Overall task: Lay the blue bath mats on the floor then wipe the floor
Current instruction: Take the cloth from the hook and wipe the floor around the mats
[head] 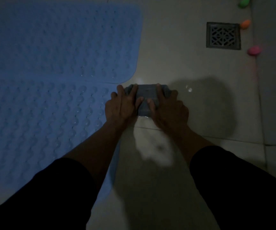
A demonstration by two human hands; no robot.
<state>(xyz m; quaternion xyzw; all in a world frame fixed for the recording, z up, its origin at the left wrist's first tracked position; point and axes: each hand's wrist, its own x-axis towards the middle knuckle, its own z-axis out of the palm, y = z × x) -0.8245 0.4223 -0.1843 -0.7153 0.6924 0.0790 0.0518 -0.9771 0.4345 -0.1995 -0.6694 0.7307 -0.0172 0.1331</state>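
Observation:
Two blue bath mats lie flat on the pale tiled floor (175,52): the far mat (59,39) at upper left, the near mat (34,122) below it, their edges meeting. A folded grey-blue cloth (148,95) rests on the wet tiles just right of the mats. My left hand (122,105) presses down on the cloth's left end, fingers spread over it. On its right end my right hand (168,110) presses the same way. Both arms wear dark sleeves.
A square metal floor drain (223,36) sits at upper right. Small coloured objects line the wall base beside it: green (244,2), orange (245,24), pink (254,50). Water glistens on the tiles around the cloth. The room is dim.

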